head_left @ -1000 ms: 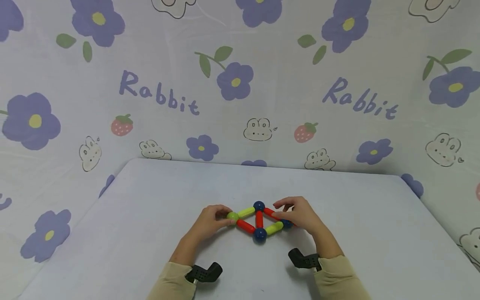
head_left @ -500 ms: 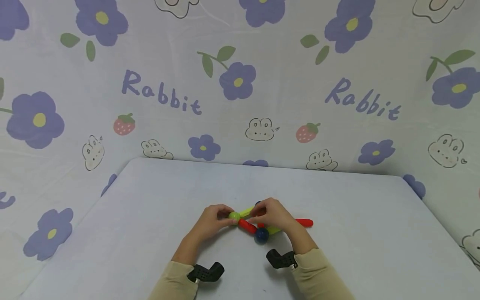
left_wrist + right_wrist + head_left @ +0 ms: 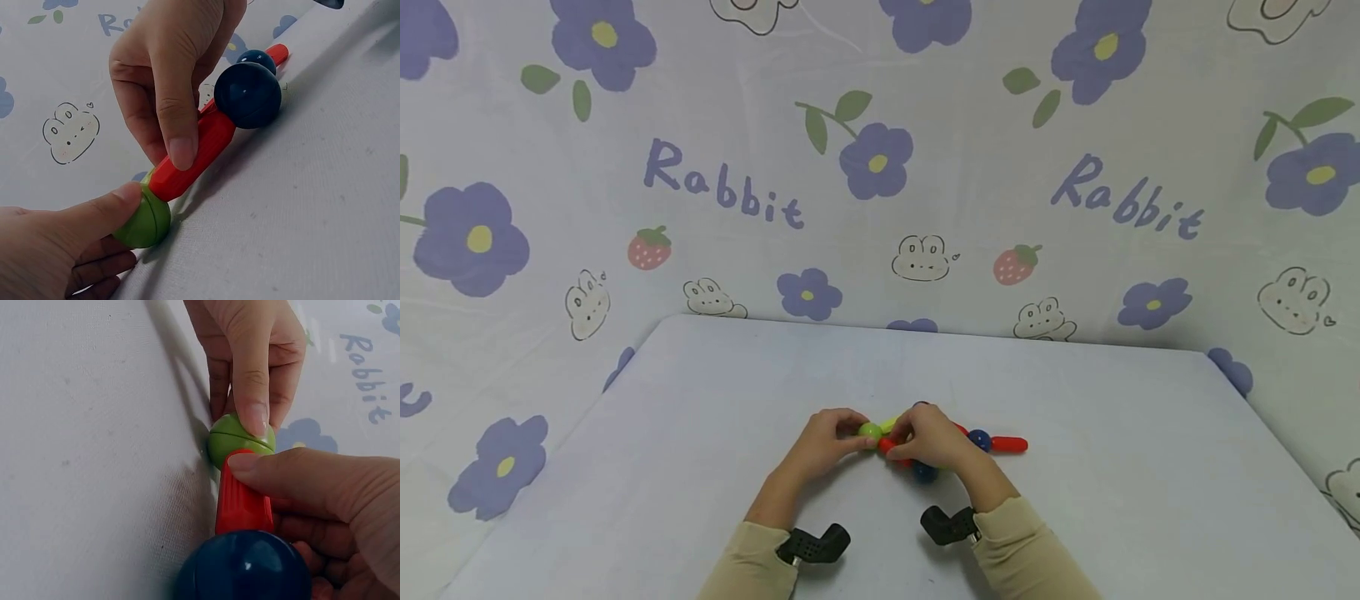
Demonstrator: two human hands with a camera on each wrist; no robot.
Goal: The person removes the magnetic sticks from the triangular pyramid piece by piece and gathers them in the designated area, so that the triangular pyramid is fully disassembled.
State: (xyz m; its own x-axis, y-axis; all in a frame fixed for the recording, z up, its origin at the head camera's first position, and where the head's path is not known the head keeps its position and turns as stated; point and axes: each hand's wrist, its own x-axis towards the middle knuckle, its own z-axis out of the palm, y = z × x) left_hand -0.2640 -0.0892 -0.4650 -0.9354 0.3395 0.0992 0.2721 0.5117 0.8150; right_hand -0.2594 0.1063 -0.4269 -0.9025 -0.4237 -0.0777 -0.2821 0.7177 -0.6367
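Note:
My left hand [image 3: 826,442] pinches a lime-green ball [image 3: 147,220] between thumb and fingers. My right hand [image 3: 934,440] grips the red rod [image 3: 201,153] that joins this ball to a dark blue ball [image 3: 245,570]; its thumb lies along the rod near the green ball in the right wrist view. They belong to a flat frame of magnetic-looking rods and balls on the table. A yellow-green rod [image 3: 889,423] also runs from the green ball, partly behind my right hand. Another blue ball [image 3: 979,440] and a red rod [image 3: 1009,444] stick out at the right. The frame's middle is hidden.
The white table [image 3: 715,400] spreads around the hands on all sides. Behind it hangs a pale cloth [image 3: 955,150] printed with flowers, strawberries and rabbits. Black wrist cameras [image 3: 815,543] sit on both wrists, above the tabletop.
My right hand has moved left from the frame's right-hand blue ball, across the middle, to the red rod beside the green ball. My left hand keeps its pinch on the green ball.

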